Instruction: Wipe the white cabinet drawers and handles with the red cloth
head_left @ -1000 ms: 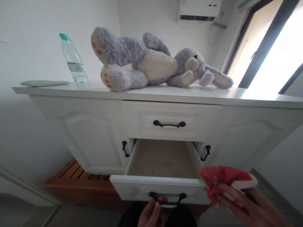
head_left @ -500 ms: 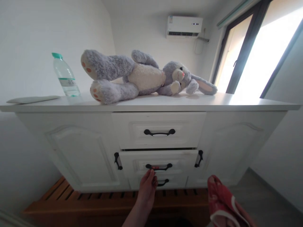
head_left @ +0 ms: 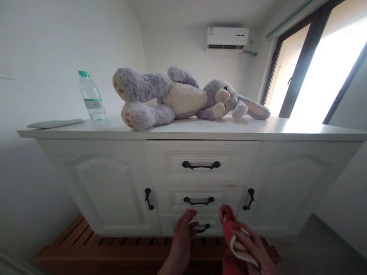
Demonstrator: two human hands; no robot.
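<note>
Since the earlier frame the middle drawer is seen pushed fully shut and released, the left hand held open just below its handle, while the red cloth is clutched in the right hand grip beside it

Red cloth with white trim. White wooden cabinet, black metal handles. Grey-and-cream plush rabbit, orange paw pads, pink inner ear. Clear plastic bottle with green cap. Brown slatted wooden platform.
</note>
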